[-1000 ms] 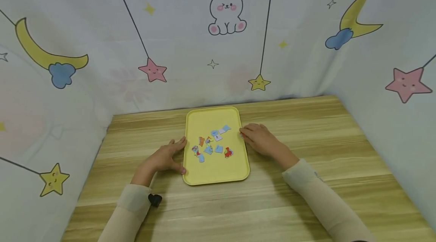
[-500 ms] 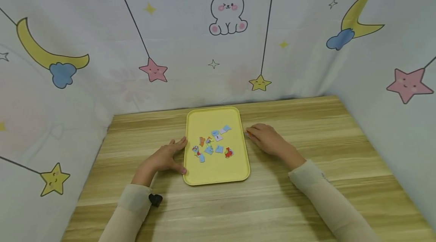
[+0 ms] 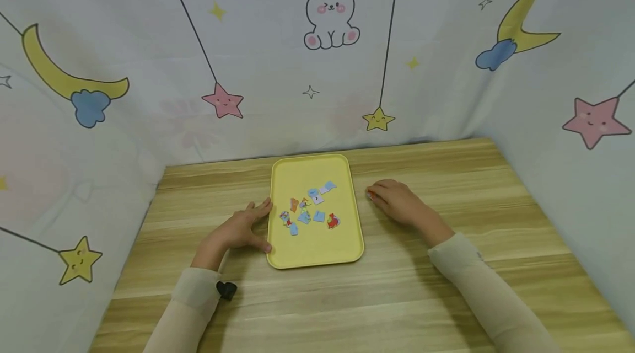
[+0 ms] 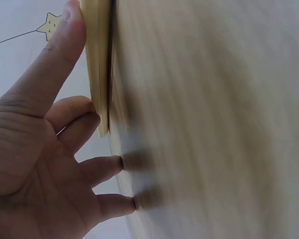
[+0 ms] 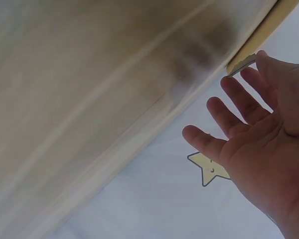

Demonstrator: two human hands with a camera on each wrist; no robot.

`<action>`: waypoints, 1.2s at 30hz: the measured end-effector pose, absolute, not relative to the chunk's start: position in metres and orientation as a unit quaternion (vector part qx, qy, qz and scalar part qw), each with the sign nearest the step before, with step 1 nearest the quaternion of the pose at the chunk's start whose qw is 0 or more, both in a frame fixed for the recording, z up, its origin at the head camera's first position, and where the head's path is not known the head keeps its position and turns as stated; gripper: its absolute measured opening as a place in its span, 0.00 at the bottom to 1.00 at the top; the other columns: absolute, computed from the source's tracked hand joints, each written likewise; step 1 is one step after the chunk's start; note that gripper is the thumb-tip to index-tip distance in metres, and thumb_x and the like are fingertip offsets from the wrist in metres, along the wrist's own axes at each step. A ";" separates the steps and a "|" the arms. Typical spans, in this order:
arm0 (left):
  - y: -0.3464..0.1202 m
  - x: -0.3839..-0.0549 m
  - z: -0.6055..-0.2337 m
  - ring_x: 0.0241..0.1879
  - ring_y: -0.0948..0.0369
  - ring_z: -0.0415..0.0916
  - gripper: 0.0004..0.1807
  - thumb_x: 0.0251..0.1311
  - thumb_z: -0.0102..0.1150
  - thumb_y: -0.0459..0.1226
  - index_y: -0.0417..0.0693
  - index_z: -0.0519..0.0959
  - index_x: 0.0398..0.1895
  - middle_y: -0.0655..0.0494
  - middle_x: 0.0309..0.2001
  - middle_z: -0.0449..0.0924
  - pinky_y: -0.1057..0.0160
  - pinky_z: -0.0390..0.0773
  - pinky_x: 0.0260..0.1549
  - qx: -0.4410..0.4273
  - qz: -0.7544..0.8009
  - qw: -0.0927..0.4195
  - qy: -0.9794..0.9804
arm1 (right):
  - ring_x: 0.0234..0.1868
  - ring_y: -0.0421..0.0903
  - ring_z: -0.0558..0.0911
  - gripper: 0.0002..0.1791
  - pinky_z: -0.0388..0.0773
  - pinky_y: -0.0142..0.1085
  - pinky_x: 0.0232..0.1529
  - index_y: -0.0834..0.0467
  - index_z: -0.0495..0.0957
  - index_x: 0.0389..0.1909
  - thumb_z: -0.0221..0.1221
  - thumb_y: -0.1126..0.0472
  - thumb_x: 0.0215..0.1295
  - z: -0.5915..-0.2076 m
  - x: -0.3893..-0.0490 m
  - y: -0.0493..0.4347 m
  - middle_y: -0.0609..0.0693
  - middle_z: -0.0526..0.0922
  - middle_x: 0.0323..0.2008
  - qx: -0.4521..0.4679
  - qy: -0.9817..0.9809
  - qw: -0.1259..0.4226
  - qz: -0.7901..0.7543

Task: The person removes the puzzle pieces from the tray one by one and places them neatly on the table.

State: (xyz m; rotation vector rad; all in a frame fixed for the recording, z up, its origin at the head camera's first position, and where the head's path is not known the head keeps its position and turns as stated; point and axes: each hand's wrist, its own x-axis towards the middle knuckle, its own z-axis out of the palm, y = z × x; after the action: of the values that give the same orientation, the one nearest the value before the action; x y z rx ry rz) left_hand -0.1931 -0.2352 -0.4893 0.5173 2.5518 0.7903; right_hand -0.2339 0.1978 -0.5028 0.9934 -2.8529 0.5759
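Observation:
A yellow tray (image 3: 317,251) lies on the wooden table with several small flat picture pieces scattered on it, such as a red one (image 3: 333,222) and an orange one (image 3: 294,204). At the tray's left edge, my left hand (image 3: 240,229) is spread, thumb and fingertips touching the rim. The left wrist view shows its thumb (image 4: 52,64) along the tray's side. To the right of the tray, my right hand (image 3: 399,203) pinches a small flat picture piece (image 5: 244,64) between thumb and fingertips, close over the table. Orange shows on this piece in the head view; the fingers hide most of it.
The wood-grain table (image 3: 307,309) extends around the tray on all sides. A white curtain (image 3: 268,66) printed with stars, moons and a rabbit hangs behind and at both sides. A small black object (image 3: 226,290) sits at the left sleeve's cuff.
My right hand has moved right, from the tray's right rim to over the bare table, carrying the pinched picture piece. The left hand and the pieces on the tray stay put.

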 end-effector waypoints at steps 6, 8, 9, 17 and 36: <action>-0.235 -0.193 -0.487 0.76 0.38 0.35 0.65 0.36 0.79 0.55 0.49 0.53 0.78 0.57 0.78 0.45 0.31 0.38 0.68 0.187 0.283 0.210 0.917 | 0.54 0.55 0.79 0.15 0.74 0.49 0.58 0.61 0.80 0.56 0.55 0.62 0.73 -0.505 -0.233 0.207 0.56 0.82 0.49 0.333 -0.924 0.053 0.180; -0.235 -0.193 -0.487 0.76 0.38 0.35 0.65 0.36 0.79 0.55 0.49 0.53 0.78 0.57 0.78 0.44 0.31 0.38 0.68 0.186 0.285 0.211 0.916 | 0.54 0.55 0.79 0.15 0.74 0.49 0.58 0.62 0.80 0.56 0.55 0.62 0.72 -0.505 -0.231 0.209 0.56 0.83 0.49 0.334 -0.924 0.055 0.177; -0.235 -0.193 -0.486 0.76 0.38 0.35 0.65 0.36 0.79 0.55 0.49 0.52 0.78 0.58 0.78 0.44 0.31 0.38 0.68 0.185 0.285 0.211 0.916 | 0.54 0.55 0.79 0.15 0.74 0.49 0.58 0.62 0.80 0.56 0.55 0.62 0.72 -0.505 -0.231 0.210 0.56 0.83 0.50 0.334 -0.924 0.056 0.176; -0.235 -0.193 -0.489 0.76 0.39 0.34 0.65 0.36 0.79 0.55 0.50 0.52 0.78 0.59 0.79 0.43 0.31 0.38 0.68 0.180 0.285 0.216 0.916 | 0.57 0.57 0.78 0.17 0.71 0.51 0.61 0.63 0.78 0.58 0.54 0.61 0.73 -0.505 -0.229 0.219 0.57 0.81 0.52 0.329 -0.930 0.053 0.154; -0.236 -0.193 -0.488 0.75 0.36 0.35 0.65 0.35 0.79 0.55 0.46 0.53 0.78 0.54 0.78 0.45 0.30 0.38 0.67 0.197 0.283 0.203 0.916 | 0.54 0.57 0.79 0.13 0.74 0.52 0.56 0.62 0.79 0.54 0.54 0.62 0.74 -0.504 -0.228 0.236 0.57 0.81 0.50 0.295 -0.941 0.026 0.166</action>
State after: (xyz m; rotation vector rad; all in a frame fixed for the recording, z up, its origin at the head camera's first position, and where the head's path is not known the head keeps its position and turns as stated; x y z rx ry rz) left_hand -0.1934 -0.2361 -0.4882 0.5494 2.5571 0.7911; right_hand -0.2279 0.2363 -0.5038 0.9128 -2.9069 0.5129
